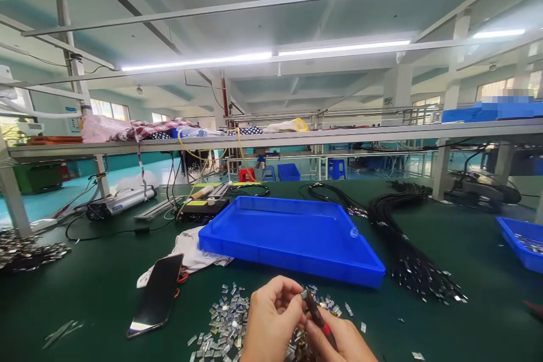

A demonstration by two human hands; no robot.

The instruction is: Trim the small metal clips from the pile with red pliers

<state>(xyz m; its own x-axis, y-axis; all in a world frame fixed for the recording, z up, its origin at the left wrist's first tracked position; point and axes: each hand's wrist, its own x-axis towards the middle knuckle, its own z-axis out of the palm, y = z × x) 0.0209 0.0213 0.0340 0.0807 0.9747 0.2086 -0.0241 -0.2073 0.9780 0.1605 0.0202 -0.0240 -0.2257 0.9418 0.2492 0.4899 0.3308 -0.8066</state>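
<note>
A small metal piece [304, 294] sits, it seems, pinched between thumb and fingers of the left hand [274, 314], above a loose pile of similar pieces [227, 322] on the table [106, 294]. The right hand [339, 336] is closed around a dark tool [314, 312] with a red band, its tip beside the piece. The step in hand looks like working the tool on that piece; the next move would call for a steady pinch and careful aim. Beyond lies a blue tray [292, 266], with a phone [158, 294] to the left showing no readable brand. A wall poster [71, 115] is too small to read.
</note>
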